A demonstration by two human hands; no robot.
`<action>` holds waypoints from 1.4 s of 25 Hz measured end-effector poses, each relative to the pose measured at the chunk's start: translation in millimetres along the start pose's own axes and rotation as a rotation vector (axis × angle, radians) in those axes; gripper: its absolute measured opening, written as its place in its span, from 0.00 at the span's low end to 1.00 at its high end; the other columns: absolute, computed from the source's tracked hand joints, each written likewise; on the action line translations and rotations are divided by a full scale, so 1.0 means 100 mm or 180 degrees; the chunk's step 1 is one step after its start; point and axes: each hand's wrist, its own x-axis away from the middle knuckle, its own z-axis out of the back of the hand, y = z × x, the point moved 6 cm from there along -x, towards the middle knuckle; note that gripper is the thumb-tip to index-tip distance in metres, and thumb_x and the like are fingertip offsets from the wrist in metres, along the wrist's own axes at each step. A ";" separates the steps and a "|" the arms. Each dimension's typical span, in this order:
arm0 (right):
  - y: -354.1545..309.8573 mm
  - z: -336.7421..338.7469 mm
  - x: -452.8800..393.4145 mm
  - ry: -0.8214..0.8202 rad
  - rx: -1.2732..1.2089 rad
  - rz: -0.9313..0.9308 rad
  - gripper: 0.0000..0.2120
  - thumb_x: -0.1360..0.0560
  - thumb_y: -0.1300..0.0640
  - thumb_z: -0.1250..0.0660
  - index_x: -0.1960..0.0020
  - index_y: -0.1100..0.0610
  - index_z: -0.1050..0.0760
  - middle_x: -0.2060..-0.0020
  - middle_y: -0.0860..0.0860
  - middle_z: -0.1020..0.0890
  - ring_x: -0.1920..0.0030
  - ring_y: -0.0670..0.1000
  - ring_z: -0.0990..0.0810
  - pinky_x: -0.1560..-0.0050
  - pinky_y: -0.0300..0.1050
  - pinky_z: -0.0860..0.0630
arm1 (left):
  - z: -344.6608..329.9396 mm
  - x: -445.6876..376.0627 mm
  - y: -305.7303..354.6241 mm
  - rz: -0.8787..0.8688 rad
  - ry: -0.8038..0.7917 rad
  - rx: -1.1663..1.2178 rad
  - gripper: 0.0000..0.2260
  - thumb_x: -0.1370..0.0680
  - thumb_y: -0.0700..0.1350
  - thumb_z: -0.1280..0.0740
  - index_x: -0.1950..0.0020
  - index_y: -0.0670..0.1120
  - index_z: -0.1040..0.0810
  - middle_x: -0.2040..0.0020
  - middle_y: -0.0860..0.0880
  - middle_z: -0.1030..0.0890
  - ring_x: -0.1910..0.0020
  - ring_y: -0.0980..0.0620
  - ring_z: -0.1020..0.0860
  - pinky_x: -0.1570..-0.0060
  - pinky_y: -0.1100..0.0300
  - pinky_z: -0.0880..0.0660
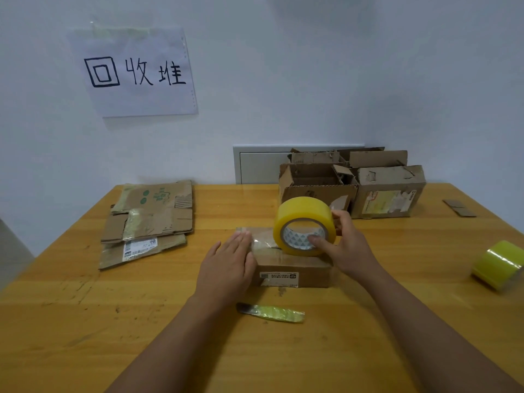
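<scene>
- While the right hand grips the tape roll, with the thumb inside the core and the fingers curled round the outer side, the sealing seems to me to be in its middle, not at its end.
- The small box lies closed on the worktop, at the front middle, with its label turned to the person.
- The roll stands upright over the right part of the box top. I cannot tell whether it rests on the box or hangs just above it.
- The left hand lies flat, fingers straight and together, on the left part of the box top. It presses down a clear strip of tape that runs from under the fingers to the roll.
- Done, as I judge: the flaps are shut and the first part of the strip is stuck across the top.
- Left to do: the strip is not yet cut from the roll; it must be drawn over the right edge, pressed and cut. I cannot tell if the other sides carry tape.
- A small blade wrapped in yellowish tape lies just in front of the box, untouched and near enough for the cut.
- A second roll lies well apart at the right, and the flattened cartons lie at the back left.
</scene>
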 end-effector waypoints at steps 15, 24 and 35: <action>0.05 0.04 -0.02 0.0460 0.0050 0.0196 0.29 0.21 0.59 0.35 0.24 0.48 0.39 0.43 0.52 0.29 0.47 0.53 0.26 0.48 0.54 0.24 | 0.00 0.01 0.02 -0.0215 -0.0139 0.0058 0.32 0.23 0.64 0.65 0.29 0.57 0.33 0.20 0.56 0.44 0.21 0.58 0.50 0.24 0.50 0.52; 0.14 -0.02 0.06 0.0454 0.0183 -0.0154 0.22 0.24 0.49 0.31 0.33 0.51 0.32 0.45 0.48 0.25 0.45 0.51 0.24 0.52 0.46 0.25 | 0.07 -0.01 0.10 -0.0543 0.0069 -0.0538 0.28 0.18 0.56 0.58 0.33 0.48 0.24 0.32 0.51 0.23 0.27 0.53 0.32 0.28 0.55 0.48; -0.03 -0.32 -0.07 0.0117 0.0012 -0.0385 0.23 0.27 0.46 0.27 0.42 0.48 0.38 0.48 0.49 0.22 0.49 0.51 0.22 0.55 0.49 0.23 | 0.05 -0.04 0.17 -0.0375 -0.0368 -0.0255 0.28 0.16 0.59 0.55 0.21 0.44 0.41 0.21 0.46 0.42 0.22 0.52 0.45 0.25 0.59 0.50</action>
